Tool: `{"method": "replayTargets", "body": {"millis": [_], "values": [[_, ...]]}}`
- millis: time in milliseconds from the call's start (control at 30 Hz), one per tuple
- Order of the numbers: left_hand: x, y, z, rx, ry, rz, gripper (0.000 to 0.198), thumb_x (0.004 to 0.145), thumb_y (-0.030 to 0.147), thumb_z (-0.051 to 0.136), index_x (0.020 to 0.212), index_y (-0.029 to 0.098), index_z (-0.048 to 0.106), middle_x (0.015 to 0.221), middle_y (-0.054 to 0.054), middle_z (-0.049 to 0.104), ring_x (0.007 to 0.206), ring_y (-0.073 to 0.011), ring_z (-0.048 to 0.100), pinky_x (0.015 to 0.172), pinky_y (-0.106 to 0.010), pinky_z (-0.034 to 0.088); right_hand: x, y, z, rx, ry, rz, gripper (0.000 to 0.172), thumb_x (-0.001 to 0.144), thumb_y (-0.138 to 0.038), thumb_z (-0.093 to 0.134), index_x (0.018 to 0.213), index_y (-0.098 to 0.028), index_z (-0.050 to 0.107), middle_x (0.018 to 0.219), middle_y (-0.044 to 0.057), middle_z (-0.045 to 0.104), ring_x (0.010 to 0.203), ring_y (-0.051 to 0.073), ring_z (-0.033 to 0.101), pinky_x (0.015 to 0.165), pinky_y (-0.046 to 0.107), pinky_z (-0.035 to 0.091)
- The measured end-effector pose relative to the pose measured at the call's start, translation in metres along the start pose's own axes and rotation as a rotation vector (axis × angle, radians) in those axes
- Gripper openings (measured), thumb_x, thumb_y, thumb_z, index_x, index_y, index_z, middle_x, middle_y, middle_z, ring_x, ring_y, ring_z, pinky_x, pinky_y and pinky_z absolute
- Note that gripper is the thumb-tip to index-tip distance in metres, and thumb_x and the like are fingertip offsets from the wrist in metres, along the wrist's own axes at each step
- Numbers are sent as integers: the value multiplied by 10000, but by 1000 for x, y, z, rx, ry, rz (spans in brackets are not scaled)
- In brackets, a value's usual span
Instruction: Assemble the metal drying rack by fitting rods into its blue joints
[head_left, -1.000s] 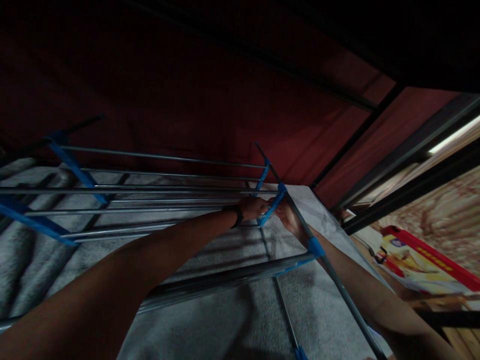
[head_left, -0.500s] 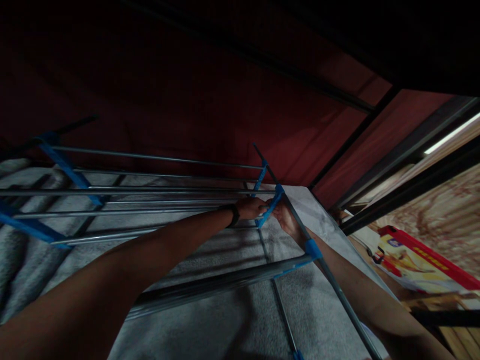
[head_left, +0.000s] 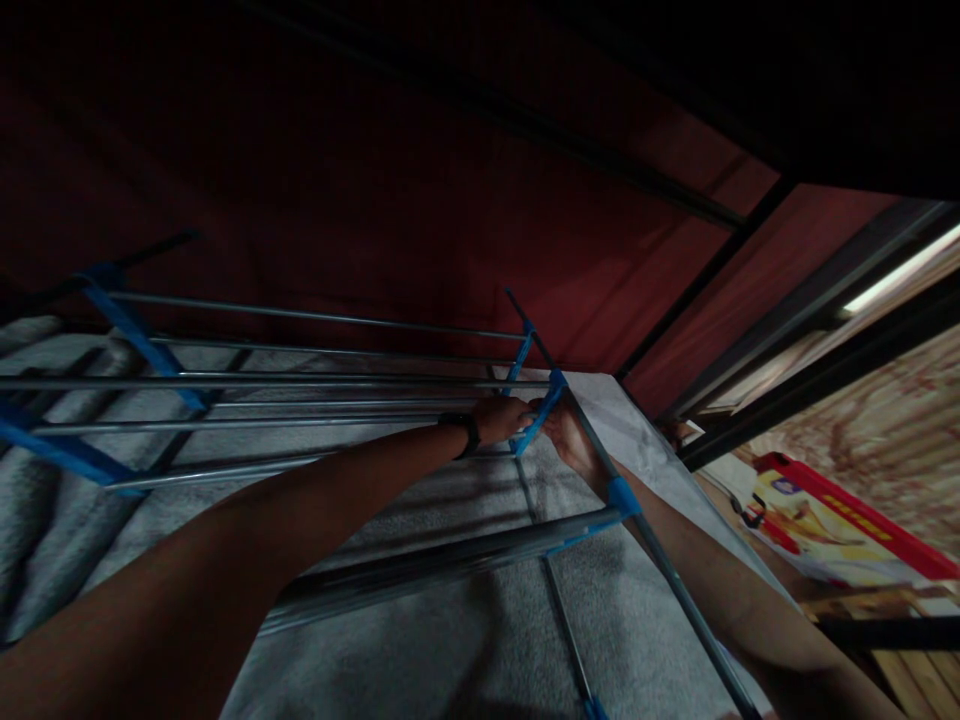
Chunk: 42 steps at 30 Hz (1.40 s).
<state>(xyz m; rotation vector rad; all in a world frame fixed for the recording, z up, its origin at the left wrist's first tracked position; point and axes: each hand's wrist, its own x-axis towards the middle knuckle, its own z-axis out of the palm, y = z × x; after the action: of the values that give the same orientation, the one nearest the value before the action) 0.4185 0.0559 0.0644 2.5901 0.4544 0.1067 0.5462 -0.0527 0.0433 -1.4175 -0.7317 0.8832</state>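
Note:
A rack of thin metal tubes (head_left: 337,316) joined by blue plastic brackets (head_left: 142,340) lies across grey fabric. My left hand (head_left: 501,419), with a dark band on its wrist, is closed around the end of a metal tube at the inner side of a blue bracket (head_left: 541,414). From the outer side, my right hand (head_left: 566,435) holds that same bracket, its fingers bent and partly hidden behind it. A long metal pole (head_left: 667,570) passes through the bracket and in front of my right forearm. A bundle of tubes (head_left: 450,556) lies nearer to me.
Dark red sheeting (head_left: 420,200) hangs behind the rack, crossed by dark frame bars (head_left: 709,275). A red and yellow package (head_left: 832,520) is at the right, past the fabric's edge. Another metal rod (head_left: 566,630) lies on the grey fabric (head_left: 405,650).
Almost nothing differs. Both hands keep their places at the blue bracket, with only a very slight shift of the view.

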Motion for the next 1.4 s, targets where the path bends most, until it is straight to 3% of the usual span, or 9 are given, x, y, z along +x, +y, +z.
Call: {"method": "replayTargets", "body": {"millis": [100,200,300,367,500,567,700,1033,1400], "values": [[-7,8,2,132,75,17,285,1006,295,485,1165,176,690,1166,-114,718,1091,-248,669,859,-304,497,2,-1,-6,75,44,26,342,847,-606,603,848,-264,608,860,53,730,924,231,701,863,339,580],[-28,19,1,321,110,104,252,969,145,478,1081,114,701,1152,-176,695,1150,-275,626,949,-351,497,5,-10,-16,104,36,52,278,839,-540,622,839,-264,583,826,38,712,817,206,692,808,328,588],[-55,33,-10,483,187,284,334,921,23,430,1109,121,688,1144,-166,675,1133,-266,608,1015,-384,466,10,-28,-25,91,48,28,217,829,-476,614,840,-268,552,784,27,703,756,207,685,790,354,596],[-65,41,-24,531,296,355,338,951,57,415,1167,133,664,1205,-165,648,1181,-280,577,1059,-421,433,13,-39,-28,23,73,-3,184,809,-434,616,814,-267,538,767,20,699,754,213,683,787,364,593],[-54,41,-48,456,435,147,305,1020,187,417,1236,103,616,1236,-187,643,1191,-311,579,1024,-453,447,15,-52,-26,-144,67,-39,142,769,-387,662,775,-252,618,792,18,709,833,219,681,819,340,569],[-42,35,-51,360,390,71,299,1035,230,437,1245,103,608,1230,-169,668,1151,-288,622,977,-408,476,14,-55,-24,-197,54,-45,128,745,-357,688,777,-236,665,811,15,716,830,204,672,831,324,563],[-31,28,-41,253,280,80,245,1043,218,443,1125,156,666,1140,-109,725,1112,-247,673,924,-335,491,9,-58,-21,-238,53,-57,148,746,-356,689,781,-212,695,734,8,682,732,174,632,786,322,570],[-27,23,-33,306,301,129,274,1014,161,438,1159,196,668,1125,-93,734,1064,-249,697,848,-334,491,11,-51,-21,-298,76,-135,253,706,-471,676,719,-223,628,611,-26,559,648,144,543,754,310,539],[-23,17,-33,296,288,113,275,1005,197,462,1167,234,682,1078,-79,755,996,-252,711,829,-330,461,11,-51,-20,-311,46,-151,413,624,-596,685,726,-201,617,680,-2,576,707,155,537,754,324,509]]}}
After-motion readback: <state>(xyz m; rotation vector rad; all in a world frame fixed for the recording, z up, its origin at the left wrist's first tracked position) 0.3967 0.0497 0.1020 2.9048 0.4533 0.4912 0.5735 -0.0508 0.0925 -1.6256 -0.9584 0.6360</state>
